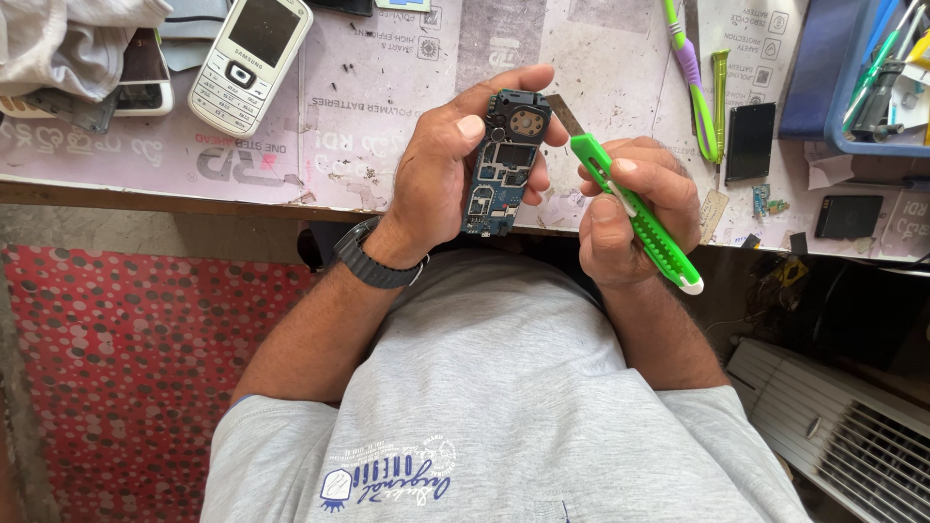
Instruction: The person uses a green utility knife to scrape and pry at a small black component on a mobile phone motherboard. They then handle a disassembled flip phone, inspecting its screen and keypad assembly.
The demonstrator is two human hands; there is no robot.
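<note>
Holding an opened phone body (pixel 506 165) upright over the near edge of the workbench (pixel 407 97), the left hand (pixel 441 174) is wrapping its fingers around the back and pressing its thumb along the left side of the exposed blue circuit board, whose round speaker part is sitting at the top end. A black wristwatch (pixel 373 257) is circling the left wrist. Just to the right, the right hand (pixel 635 208) is closing its fingers tightly around a bright green plastic utility knife (pixel 635 213), with the thumb resting on the slider; the knife's top end is pointing up and toward the phone body, lying just beside it, though whether the two are touching cannot be told. On the bench farther back, a white keypad phone (pixel 250 60) is lying face up at the upper left, near a second pale phone (pixel 145 82) partly covered by a cloth (pixel 68 39). To the right, a green and purple toothbrush (pixel 693 82) is lying beside a green pry tool (pixel 720 97) and a small dark screen panel (pixel 751 140), and a black battery (pixel 848 215) is resting near the bench edge, below a blue tray (pixel 852 136) of tools.
</note>
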